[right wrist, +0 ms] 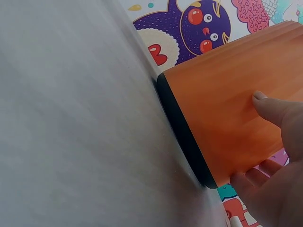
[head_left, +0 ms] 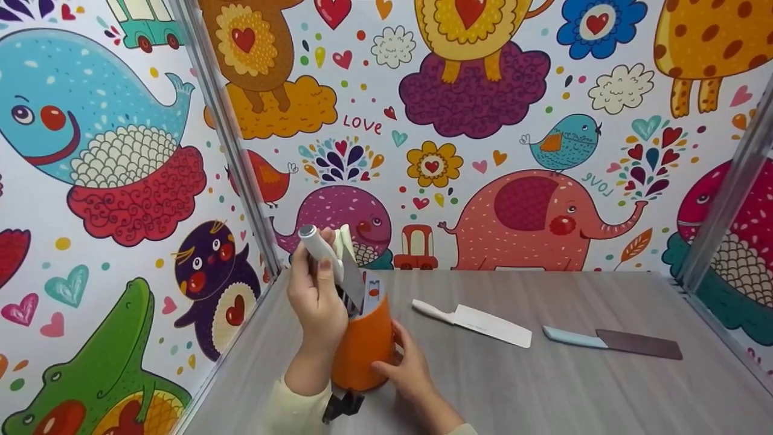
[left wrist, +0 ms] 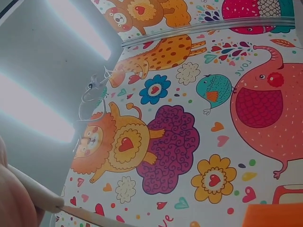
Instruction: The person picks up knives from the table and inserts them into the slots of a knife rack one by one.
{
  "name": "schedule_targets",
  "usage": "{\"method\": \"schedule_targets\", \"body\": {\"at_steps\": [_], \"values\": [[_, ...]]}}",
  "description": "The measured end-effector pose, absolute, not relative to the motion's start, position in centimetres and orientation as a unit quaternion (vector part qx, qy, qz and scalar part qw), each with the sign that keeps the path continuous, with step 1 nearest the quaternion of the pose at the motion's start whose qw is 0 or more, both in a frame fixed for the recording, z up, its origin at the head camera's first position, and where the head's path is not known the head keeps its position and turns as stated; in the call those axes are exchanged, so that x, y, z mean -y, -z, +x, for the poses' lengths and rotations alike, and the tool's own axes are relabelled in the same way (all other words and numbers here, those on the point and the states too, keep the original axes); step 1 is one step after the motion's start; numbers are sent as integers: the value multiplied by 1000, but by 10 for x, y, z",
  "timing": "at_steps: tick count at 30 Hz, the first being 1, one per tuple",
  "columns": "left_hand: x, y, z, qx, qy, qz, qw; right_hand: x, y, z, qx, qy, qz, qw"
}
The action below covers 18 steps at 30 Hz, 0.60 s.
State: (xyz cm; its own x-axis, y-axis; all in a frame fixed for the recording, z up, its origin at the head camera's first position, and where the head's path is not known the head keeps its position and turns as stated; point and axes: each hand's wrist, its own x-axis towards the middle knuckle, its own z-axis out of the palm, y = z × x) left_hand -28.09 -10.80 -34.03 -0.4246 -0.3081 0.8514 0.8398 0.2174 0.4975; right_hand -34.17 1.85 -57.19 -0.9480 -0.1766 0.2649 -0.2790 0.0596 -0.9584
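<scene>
In the head view an orange knife block (head_left: 362,356) stands on the table. My right hand (head_left: 413,368) holds it by the lower right side. The right wrist view shows the thumb on its orange wall and the other fingers around its edge. My left hand (head_left: 314,308) grips a knife by its white handle (head_left: 320,246), above the block's top. The blade (head_left: 352,287) points down at the slots; whether its tip is inside cannot be made out. Pale handles (head_left: 346,241) show just behind this knife. In the left wrist view, part of the handle (left wrist: 35,189) is visible.
A white cleaver-shaped knife (head_left: 492,326) lies right of the block. Farther right is a dark-bladed knife (head_left: 643,344) with a light blue handle. A small black object (head_left: 344,406) sits by the left sleeve. Cartoon-printed panels (head_left: 513,139) border the table (head_left: 543,399).
</scene>
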Motion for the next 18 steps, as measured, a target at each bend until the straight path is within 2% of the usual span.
{"method": "schedule_targets", "body": {"at_steps": [10, 18], "values": [[112, 345, -304, 619, 641, -187, 414, -20, 573, -346, 739, -658, 142, 20], [114, 361, -321, 625, 662, -166, 379, -17, 573, -345, 742, -659, 120, 3]]}}
